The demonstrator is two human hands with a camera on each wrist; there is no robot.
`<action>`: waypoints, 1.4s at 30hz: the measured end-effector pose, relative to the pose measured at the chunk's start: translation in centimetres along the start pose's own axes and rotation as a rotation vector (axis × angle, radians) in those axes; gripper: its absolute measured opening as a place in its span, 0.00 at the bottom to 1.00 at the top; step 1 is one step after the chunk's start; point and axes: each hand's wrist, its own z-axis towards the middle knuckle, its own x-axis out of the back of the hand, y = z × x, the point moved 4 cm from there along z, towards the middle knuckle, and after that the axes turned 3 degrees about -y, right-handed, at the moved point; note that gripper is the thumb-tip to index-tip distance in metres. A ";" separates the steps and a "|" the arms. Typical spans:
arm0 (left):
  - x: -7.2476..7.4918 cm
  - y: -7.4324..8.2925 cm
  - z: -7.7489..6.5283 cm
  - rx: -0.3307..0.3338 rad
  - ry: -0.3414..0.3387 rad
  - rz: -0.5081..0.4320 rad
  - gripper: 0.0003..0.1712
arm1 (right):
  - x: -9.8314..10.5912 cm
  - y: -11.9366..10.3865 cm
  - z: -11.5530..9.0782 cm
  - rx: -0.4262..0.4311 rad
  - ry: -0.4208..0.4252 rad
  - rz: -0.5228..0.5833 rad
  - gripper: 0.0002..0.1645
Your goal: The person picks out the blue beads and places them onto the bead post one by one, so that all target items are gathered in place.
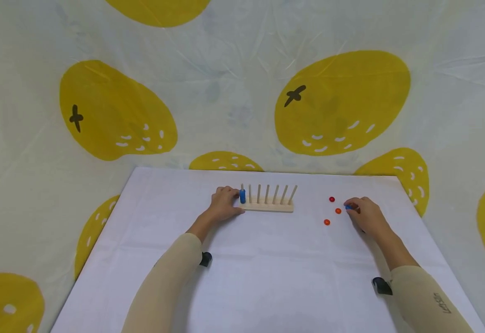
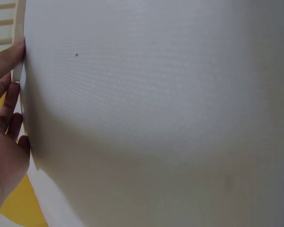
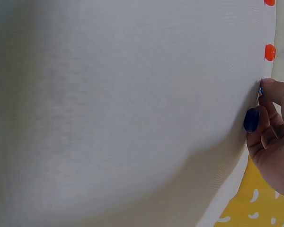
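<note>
A wooden peg rack (image 1: 267, 208) stands on the white table, a row of upright pegs along its base. Blue rings (image 1: 242, 196) are stacked on its leftmost peg. My left hand (image 1: 224, 204) grips the rack's left end, thumb along the front of the base. To the right, my right hand (image 1: 367, 216) pinches a small blue ring (image 1: 348, 207) between thumb and forefinger, low over the tabletop. In the right wrist view a dark blue ring (image 3: 251, 119) sits by the other fingers of that hand, and the pinched ring is mostly hidden.
Left of the right hand lie a red ring (image 1: 331, 199) and two orange ones, the middle orange ring (image 1: 338, 211) being closest to the fingertips and the front orange ring (image 1: 327, 222) nearer me. A patterned cloth (image 1: 234, 101) hangs behind the table's far edge.
</note>
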 end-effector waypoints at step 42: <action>-0.2 -0.3 0.1 0.013 -0.007 -0.007 0.38 | 2.8 -10.5 0.9 0.327 0.203 0.093 0.15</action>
